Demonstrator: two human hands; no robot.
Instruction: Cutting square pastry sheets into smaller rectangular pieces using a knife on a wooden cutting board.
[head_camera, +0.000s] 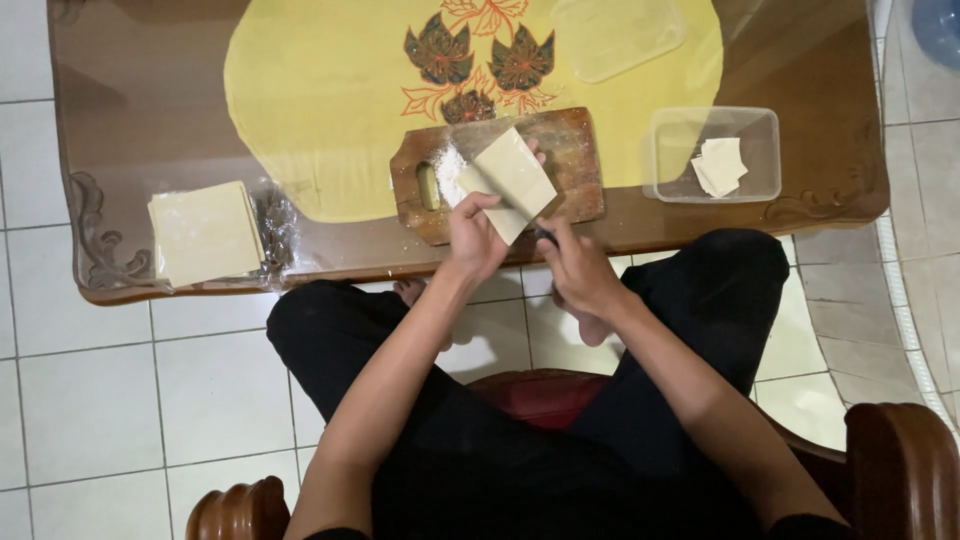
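Observation:
A wooden cutting board (580, 150) lies on the low table, dusted with a patch of white flour (450, 170). My left hand (474, 236) pinches the near edge of a pale square dough sheet (515, 178) that rests tilted over the board. My right hand (578, 268) is closed around a dark-handled tool (546, 236), probably a knife, right at the sheet's near corner; its blade is hidden. A stack of pale dough sheets (203, 233) sits on clear plastic wrap at the table's left end.
A clear plastic tub (765, 150) holding a few cut dough pieces (721, 166) stands right of the board. Its lid (617, 35) lies on the yellow cloth (320, 90) with leaf embroidery. I sit on a wooden chair (895, 450) over white floor tiles.

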